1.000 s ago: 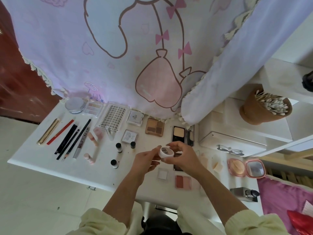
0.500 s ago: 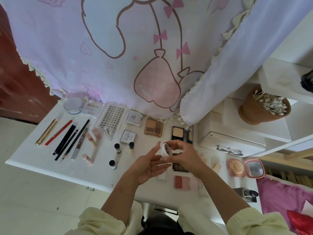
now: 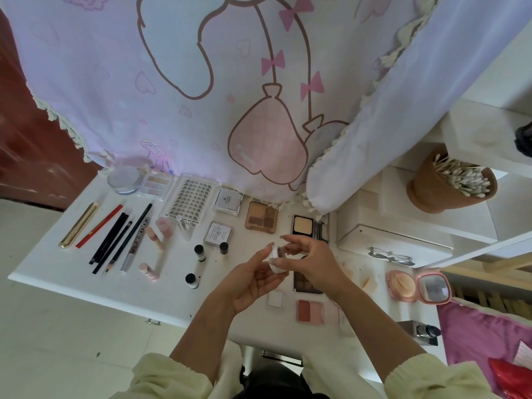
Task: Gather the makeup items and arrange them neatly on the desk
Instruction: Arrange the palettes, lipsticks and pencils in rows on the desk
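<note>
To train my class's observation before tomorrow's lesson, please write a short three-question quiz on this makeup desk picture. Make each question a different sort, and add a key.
1. True or false: the small round white jar lies flat on the white desk.
2. Multiple choice: the brown terracotta pot holds A) cotton swabs, B) brushes, C) pencils.
3. How many small black-capped vials stand on the desk?

Key: 1 false: the right hand pinches it off the desk, and fingers of the left hand touch it. 2 A. 3 three.
</note>
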Available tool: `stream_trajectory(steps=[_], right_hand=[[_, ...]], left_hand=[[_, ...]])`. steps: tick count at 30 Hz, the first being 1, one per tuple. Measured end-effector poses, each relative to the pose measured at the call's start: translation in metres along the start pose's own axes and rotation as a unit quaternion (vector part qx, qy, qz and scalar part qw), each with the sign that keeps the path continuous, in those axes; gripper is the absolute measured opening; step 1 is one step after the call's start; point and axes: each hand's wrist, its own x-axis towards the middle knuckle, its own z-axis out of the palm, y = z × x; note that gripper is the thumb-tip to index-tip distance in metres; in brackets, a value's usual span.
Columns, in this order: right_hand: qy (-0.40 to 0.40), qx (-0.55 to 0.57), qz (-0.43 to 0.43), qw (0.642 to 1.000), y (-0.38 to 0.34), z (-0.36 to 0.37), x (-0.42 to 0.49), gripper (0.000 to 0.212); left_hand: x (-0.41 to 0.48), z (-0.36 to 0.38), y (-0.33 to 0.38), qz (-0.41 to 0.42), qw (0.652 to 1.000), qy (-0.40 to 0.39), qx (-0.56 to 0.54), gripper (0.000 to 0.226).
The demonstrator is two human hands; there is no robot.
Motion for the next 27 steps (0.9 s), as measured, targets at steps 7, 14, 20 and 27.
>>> stream_trajectory(steps=[7, 14, 20, 27], right_hand=[[0.009, 0.009, -0.001, 1.000, 0.001, -0.002, -0.002, 0.064], [-0.025, -0.056, -0.015, 0.998, -0.006, -0.010, 0.000, 0.039], [-0.026, -0.044, -0.020, 0.998, -0.016, -0.010, -0.002, 0.038], [-0.025, -0.038, -0.041, 0.998, -0.018, -0.011, -0.002, 0.039]], left_hand=[[-0.001, 0.001, 0.002, 0.019, 1.000, -0.004, 0.018, 0.053], [-0.001, 0.003, 0.004, 0.044, 0.997, 0.000, 0.058, 0.055], [-0.002, 0.008, 0.005, 0.056, 0.997, 0.014, 0.051, 0.056], [-0.003, 0.007, 0.005, 0.040, 0.999, -0.001, 0.024, 0.048]])
